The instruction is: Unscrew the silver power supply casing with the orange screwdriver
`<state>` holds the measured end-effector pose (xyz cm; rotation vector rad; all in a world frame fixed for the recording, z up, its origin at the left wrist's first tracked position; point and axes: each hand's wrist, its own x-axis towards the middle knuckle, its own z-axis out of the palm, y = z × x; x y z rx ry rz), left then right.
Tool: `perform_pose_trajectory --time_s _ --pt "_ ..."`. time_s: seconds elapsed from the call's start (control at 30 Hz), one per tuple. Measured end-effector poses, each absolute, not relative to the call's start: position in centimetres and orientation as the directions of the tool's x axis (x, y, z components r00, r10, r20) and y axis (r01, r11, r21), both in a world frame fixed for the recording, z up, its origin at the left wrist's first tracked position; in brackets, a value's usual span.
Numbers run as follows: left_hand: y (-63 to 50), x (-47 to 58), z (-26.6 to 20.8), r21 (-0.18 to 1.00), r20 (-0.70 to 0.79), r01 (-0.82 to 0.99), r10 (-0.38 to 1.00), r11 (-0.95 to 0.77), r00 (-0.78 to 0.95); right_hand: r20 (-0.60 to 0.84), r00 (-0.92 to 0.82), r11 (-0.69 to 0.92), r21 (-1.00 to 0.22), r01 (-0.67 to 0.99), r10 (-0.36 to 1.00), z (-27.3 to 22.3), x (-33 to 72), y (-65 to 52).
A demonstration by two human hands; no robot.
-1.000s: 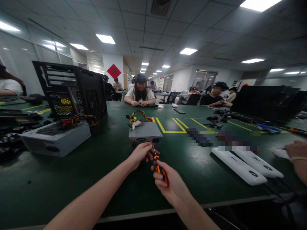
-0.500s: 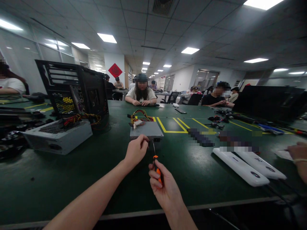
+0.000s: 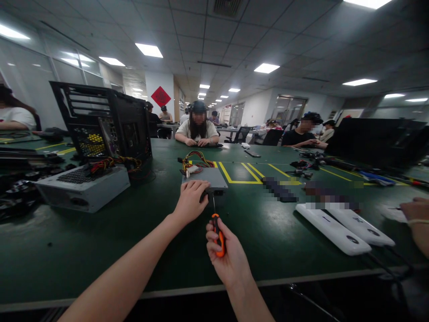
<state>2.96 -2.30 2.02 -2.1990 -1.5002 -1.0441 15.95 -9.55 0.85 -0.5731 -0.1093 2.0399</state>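
Note:
A grey computer power supply (image 3: 217, 179) lies on the green table in front of me, with a bundle of coloured cables (image 3: 197, 163) at its far side. My left hand (image 3: 191, 199) grips its near left edge, fingers over the top and thumb at the front face. In my right hand (image 3: 228, 250) is a screwdriver (image 3: 219, 241) with an orange and black handle. Its shaft points away from me, and the tip meets the front face of the power supply beside the left thumb. What the tip touches is too small to make out.
To the left stand a second power supply (image 3: 83, 188) and an open black computer case (image 3: 107, 120). Two white devices (image 3: 335, 228) with cables lie at the right, near another person's hand (image 3: 417, 217). A person (image 3: 197, 127) sits across the table.
My left hand has spread its fingers over the top of the power supply, where they were curled at the front before. The screwdriver has turned in my right hand and shifted slightly left.

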Motion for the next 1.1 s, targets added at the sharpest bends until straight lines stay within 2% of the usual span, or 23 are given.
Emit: perform_pose_trajectory --time_s 0.13,0.27,0.37,0.6,0.83,1.1 --pt "-2.2 3.1 2.1 0.17 0.702 0.896 0.688 -0.411 0.182 -0.34 -0.45 -0.551 -0.321 -0.77 0.826 1.0 15.9 -9.5" --pt "-2.1 3.3 2.1 0.161 0.707 0.907 0.686 -0.39 0.17 -0.35 -0.402 -0.514 -0.332 -0.791 0.846 1.1 15.7 -9.4" --pt "-2.1 3.5 2.1 0.153 0.71 0.917 0.686 -0.368 0.157 -0.358 -0.389 -0.499 -0.301 -0.812 0.849 1.1 15.7 -9.5" --pt "-1.8 3.9 1.9 0.135 0.726 0.936 0.676 -0.325 0.13 -0.341 -0.478 -0.571 -0.27 -0.775 0.81 1.1 15.9 -9.3" --pt "-1.7 4.1 1.8 0.138 0.719 0.943 0.685 -0.303 0.115 -0.339 -0.472 -0.551 -0.195 -0.811 0.814 1.0 16.0 -9.3" --pt "-1.9 4.1 2.0 0.134 0.72 0.944 0.684 -0.303 0.118 -0.342 -0.451 -0.539 -0.228 -0.811 0.824 1.2 15.8 -9.4"
